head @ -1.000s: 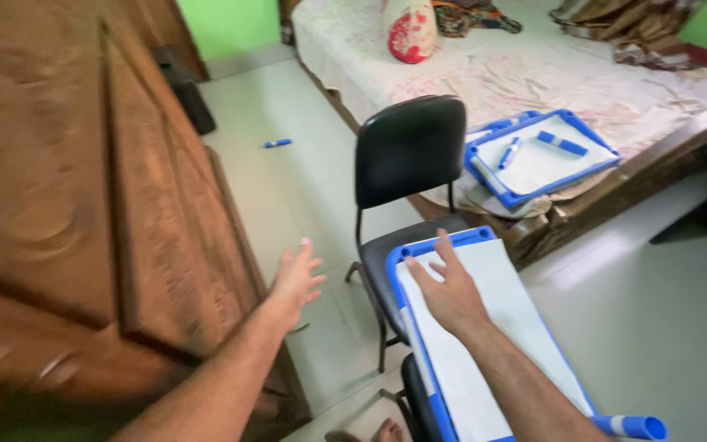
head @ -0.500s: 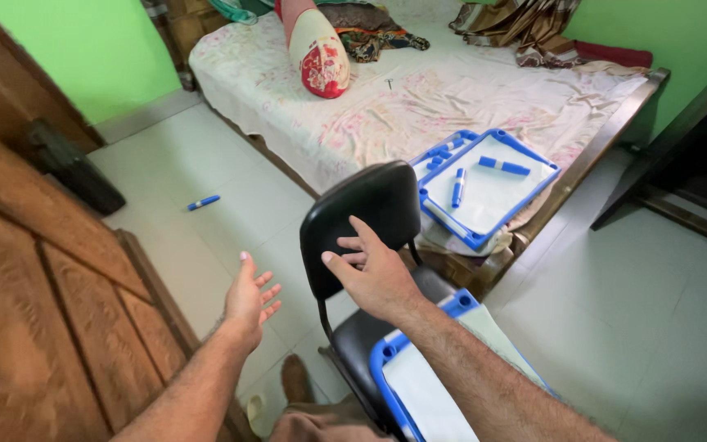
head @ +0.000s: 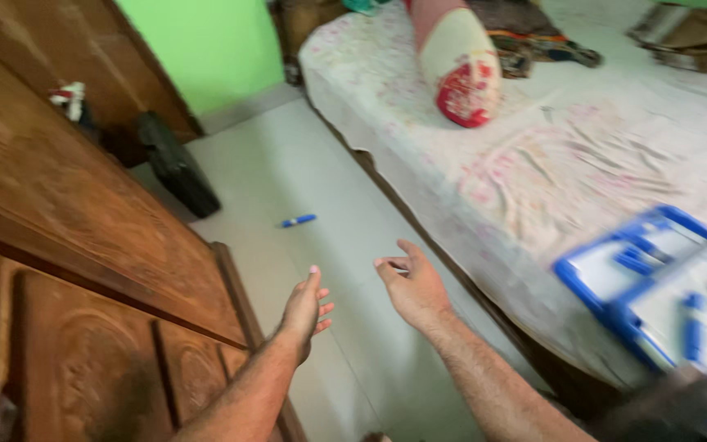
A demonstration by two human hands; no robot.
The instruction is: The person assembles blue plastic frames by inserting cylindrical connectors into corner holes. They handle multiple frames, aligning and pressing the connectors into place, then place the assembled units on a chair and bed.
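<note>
Both hands empty, fingers loose: L hand [head: 304, 307], R hand [head: 412, 286] over pale tiled floor [head: 353, 245]. Blue marker [head: 298, 221] lies ahead; carved wood cabinet [head: 83, 245] left.

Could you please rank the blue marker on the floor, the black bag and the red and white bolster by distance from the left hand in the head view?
From the left hand, which is open and empty:
1. Blue marker, on the floor just ahead.
2. Black bag, farther left, against the wooden furniture.
3. Red and white bolster, on the bed, far right.
</note>
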